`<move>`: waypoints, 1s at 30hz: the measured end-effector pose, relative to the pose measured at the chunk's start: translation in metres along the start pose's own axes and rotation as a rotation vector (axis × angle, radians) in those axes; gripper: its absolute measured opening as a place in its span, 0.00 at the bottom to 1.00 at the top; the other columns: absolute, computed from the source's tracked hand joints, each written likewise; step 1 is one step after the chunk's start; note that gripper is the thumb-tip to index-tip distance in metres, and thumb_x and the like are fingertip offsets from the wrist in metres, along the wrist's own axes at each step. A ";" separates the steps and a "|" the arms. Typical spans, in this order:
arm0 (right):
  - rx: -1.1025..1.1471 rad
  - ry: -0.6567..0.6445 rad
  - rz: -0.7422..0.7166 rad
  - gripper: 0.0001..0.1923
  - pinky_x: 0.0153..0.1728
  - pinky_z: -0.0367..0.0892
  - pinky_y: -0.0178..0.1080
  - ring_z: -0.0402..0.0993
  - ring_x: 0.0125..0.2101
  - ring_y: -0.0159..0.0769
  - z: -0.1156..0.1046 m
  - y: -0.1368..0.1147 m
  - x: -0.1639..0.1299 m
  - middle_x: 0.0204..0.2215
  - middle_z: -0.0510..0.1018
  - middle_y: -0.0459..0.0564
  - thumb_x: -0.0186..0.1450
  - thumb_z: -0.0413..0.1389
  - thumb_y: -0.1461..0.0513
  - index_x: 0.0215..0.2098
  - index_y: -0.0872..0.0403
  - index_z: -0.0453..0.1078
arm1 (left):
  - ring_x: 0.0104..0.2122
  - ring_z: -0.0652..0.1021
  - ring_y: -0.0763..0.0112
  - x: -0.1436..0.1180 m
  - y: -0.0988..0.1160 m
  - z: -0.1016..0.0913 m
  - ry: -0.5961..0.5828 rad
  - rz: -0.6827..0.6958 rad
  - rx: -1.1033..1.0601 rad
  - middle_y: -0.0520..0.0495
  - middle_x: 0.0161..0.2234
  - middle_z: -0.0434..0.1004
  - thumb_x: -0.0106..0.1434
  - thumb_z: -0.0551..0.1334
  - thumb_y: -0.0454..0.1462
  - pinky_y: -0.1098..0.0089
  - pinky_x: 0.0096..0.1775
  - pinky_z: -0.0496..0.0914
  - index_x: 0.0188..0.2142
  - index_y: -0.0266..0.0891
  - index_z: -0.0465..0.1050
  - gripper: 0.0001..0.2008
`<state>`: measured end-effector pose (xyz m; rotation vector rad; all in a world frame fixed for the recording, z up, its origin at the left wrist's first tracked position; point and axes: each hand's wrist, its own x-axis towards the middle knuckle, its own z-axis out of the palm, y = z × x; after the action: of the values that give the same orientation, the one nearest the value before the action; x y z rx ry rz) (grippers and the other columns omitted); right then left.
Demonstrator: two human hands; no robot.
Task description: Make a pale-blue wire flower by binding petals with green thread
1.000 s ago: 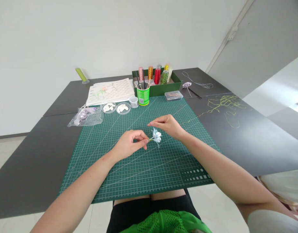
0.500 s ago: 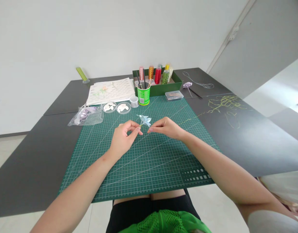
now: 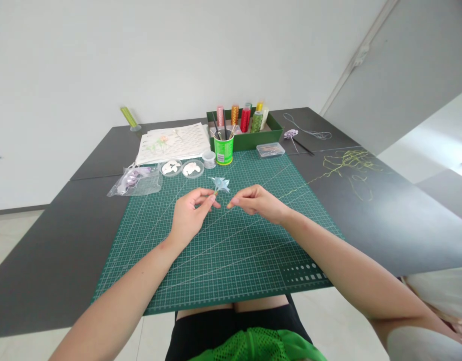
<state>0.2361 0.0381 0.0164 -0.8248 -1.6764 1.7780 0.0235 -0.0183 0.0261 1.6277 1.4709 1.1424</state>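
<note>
My left hand pinches the thin stem of a small pale-blue artificial flower between thumb and forefinger, petals pointing up and away. Just right of it, my right hand has its thumb and forefinger pressed together. A thin yellow-green thread runs from a loose tangle on the right to behind my right hand, where its end seems to be pinched; the fingertips hide it. Both hands hover over the green cutting mat, a small gap between their fingertips.
Beyond the hands stand a green can with tools, dishes of white petals, and a green box with thread spools. A plastic bag and paper sheets lie left. A clear case and purple flower lie right.
The blue flower has turned and shifted slightly left in my left hand. My right hand's fingertips are now a little farther from it, still pinched.
</note>
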 end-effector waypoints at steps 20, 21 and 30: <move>-0.444 0.149 -0.178 0.25 0.65 0.59 0.53 0.65 0.64 0.45 0.012 0.009 0.004 0.62 0.72 0.54 0.73 0.48 0.49 0.61 0.49 0.68 | 0.29 0.81 0.67 -0.004 0.008 -0.009 0.091 0.028 -0.101 0.49 0.28 0.85 0.66 0.64 0.44 0.68 0.36 0.75 0.40 0.38 0.78 0.11; -0.370 0.086 -0.165 0.24 0.63 0.61 0.51 0.68 0.61 0.44 0.016 0.008 0.003 0.58 0.75 0.54 0.72 0.49 0.48 0.60 0.50 0.70 | 0.29 0.81 0.67 -0.004 0.008 -0.010 0.097 0.029 -0.091 0.49 0.28 0.84 0.66 0.64 0.43 0.68 0.37 0.75 0.40 0.38 0.78 0.11; -0.201 0.078 -0.024 0.25 0.19 0.46 0.33 0.47 0.16 0.25 0.006 -0.003 0.003 0.14 0.54 0.37 0.65 0.56 0.43 0.28 0.56 0.75 | 0.26 0.78 0.69 0.003 0.000 -0.022 0.248 0.040 -0.152 0.49 0.27 0.84 0.65 0.65 0.43 0.68 0.36 0.73 0.40 0.38 0.79 0.11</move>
<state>0.2292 0.0367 0.0195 -0.9438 -1.8252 1.5584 0.0035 -0.0170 0.0353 1.4580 1.4676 1.4848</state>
